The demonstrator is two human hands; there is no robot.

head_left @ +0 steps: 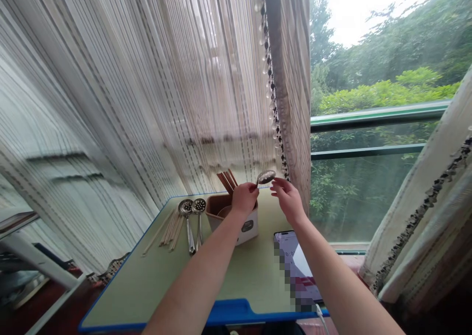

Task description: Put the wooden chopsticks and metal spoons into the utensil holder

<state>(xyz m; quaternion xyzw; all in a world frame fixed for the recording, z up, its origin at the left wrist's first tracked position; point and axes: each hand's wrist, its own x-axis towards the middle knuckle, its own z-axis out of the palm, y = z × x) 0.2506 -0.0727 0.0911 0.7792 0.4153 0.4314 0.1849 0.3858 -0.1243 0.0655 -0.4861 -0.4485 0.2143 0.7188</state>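
Observation:
My left hand (245, 198) is closed, its fingers pinching a shiny metal spoon (266, 177) near the neck, above a utensil holder (249, 227). The rest of the spoon's handle is hidden by that hand. My right hand (289, 199) is at the far rim of the spoon's bowl with fingers apart; whether they touch the metal I cannot tell. Brown chopsticks (227, 180) stand in the holder, which has a white front and a brown rim. Left of it lie two metal skimmers (186, 207) side by side, then several pale wooden chopsticks (171, 229).
All this rests on a small pale green table (155, 290) with a blue edge. A phone (298, 271) with its screen lit lies under my right forearm, a white cable (321, 318) near its lower end. Striped curtains (165, 79) hang behind, beside a window at the right.

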